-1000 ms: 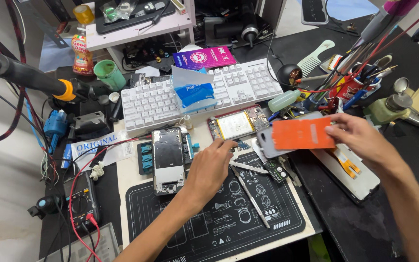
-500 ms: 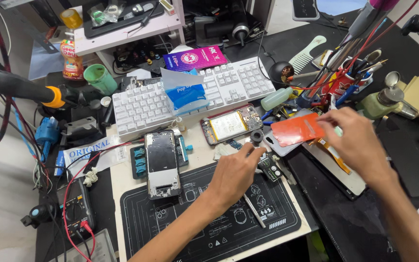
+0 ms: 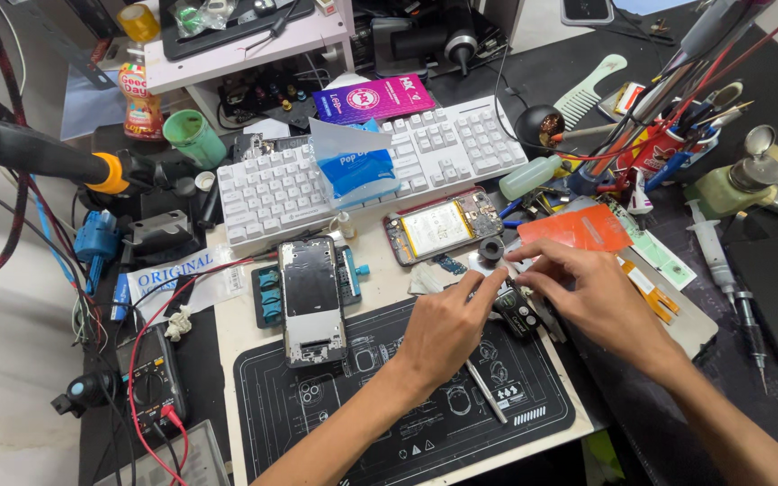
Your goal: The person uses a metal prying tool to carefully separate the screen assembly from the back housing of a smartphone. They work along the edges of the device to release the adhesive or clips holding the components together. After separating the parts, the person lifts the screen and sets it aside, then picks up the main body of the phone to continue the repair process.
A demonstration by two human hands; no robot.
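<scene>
At my repair bench, my left hand (image 3: 447,328) and right hand (image 3: 587,292) meet over a small dark circuit part (image 3: 517,310) at the black work mat's (image 3: 317,409) far edge, fingertips pinching it from both sides. I judge this the seating step; the next move calls for fine alignment. Just beyond lies the orange card (image 3: 578,229), which my right hand held a second ago and has let go. Farther off sit the opened phone (image 3: 443,225) and white keyboard (image 3: 272,189).
</scene>
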